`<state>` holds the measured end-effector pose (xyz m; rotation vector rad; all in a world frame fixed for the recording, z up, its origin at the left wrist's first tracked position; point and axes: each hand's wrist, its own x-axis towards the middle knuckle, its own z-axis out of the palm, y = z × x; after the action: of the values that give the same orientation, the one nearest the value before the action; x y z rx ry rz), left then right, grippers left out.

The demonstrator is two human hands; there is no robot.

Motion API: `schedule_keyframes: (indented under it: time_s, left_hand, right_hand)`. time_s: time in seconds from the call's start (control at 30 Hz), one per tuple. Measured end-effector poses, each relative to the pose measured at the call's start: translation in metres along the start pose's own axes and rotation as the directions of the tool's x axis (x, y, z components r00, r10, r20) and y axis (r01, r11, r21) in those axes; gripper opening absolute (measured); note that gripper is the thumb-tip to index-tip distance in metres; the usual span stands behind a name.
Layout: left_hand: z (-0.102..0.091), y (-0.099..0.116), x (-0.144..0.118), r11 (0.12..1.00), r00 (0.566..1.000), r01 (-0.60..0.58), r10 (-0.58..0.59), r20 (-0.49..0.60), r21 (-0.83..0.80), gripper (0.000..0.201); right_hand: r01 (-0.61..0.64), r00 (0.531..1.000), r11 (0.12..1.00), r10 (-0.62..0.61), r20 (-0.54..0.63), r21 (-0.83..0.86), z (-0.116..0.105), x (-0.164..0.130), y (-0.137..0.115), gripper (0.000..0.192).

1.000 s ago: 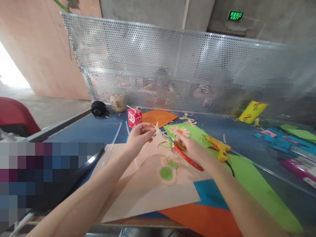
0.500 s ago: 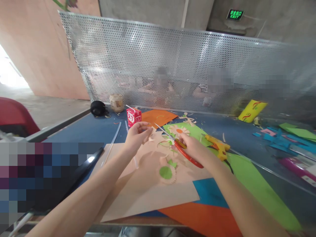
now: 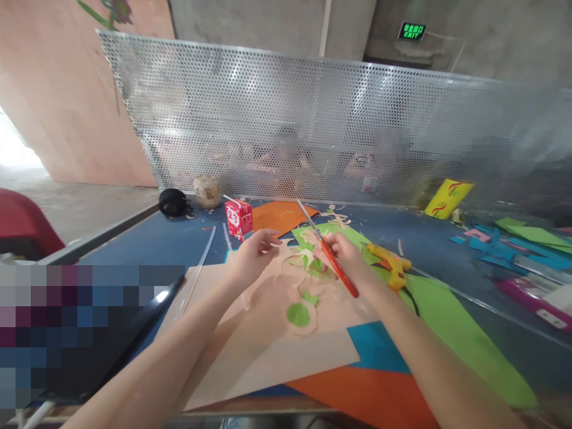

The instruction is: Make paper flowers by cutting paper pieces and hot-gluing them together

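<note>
The right hand (image 3: 346, 253) is holding a pair of red-handled scissors (image 3: 328, 253). Its grip is closed around the handles, and the shiny blades are pointing up toward 11 o'clock, away from the fingers, so nothing is getting cut by mistake. I cannot tell if the blades are open or shut.

The left hand (image 3: 252, 256) is pinching a small piece of tan paper (image 3: 279, 245) between thumb and fingers. Its grip is closed on that bit, holding it up off the tabletop (image 3: 170, 241), just at 9 o'clock from the scissors, so both hands are meeting close together.

Under the hands a big tan sheet (image 3: 268, 351) is lying flat, catching the little snips. On it, at 6 o'clock from the hands, a green circle with a frilly tan edge (image 3: 300, 314) is resting. A green sheet (image 3: 451, 333) is lying out at 4 o'clock, with orange paper (image 3: 366, 396) near the front edge.

A yellow glue gun (image 3: 391, 262) is lying just at 3 o'clock from the right hand, near enough to grab. A small red drink carton (image 3: 239, 217) is standing upright at 11 o'clock, well back from the paper. Behind it, a metal screen full of holes (image 3: 313, 119) is standing along the far side.
</note>
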<state>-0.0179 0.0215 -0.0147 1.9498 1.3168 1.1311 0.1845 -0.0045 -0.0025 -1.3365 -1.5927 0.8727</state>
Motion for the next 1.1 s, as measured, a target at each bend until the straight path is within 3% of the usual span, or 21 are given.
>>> schedule_keyframes:
  time_s: [0.13,0.33,0.5,0.77,0.93,1.1]
  left_hand:
    - [-0.003,-0.015,0.003,0.982,1.000,0.019,-0.019,0.000,0.189,0.043]
    - [0.000,-0.001,-0.004,0.928,0.993,-0.001,-0.043,0.110,0.374,0.051]
    - [0.006,0.008,-0.003,0.668,0.966,0.015,-0.201,0.161,0.744,0.059]
    - [-0.005,0.002,0.005,0.553,0.974,0.047,-0.211,0.085,0.832,0.036]
    - [-0.024,0.016,0.000,0.468,0.968,0.181,-0.238,-0.074,0.865,0.036]
    - [-0.032,0.020,-0.007,0.445,0.941,0.230,-0.327,-0.082,0.865,0.037]
  right_hand:
    - [0.092,0.991,0.990,-0.102,-0.087,-0.105,-0.001,-0.001,0.003,0.024]
    - [0.052,0.997,0.992,-0.046,-0.057,0.113,0.001,0.000,0.001,0.025]
    - [-0.002,0.997,0.999,0.006,-0.083,0.050,-0.002,0.003,0.003,0.030]
    - [0.023,0.996,1.000,-0.023,-0.087,-0.001,-0.005,0.008,0.009,0.029]
    - [0.049,0.992,0.998,-0.054,-0.112,-0.048,-0.007,0.012,0.015,0.030]
    - [0.003,0.997,1.000,-0.003,-0.075,0.007,-0.008,0.011,0.012,0.032]
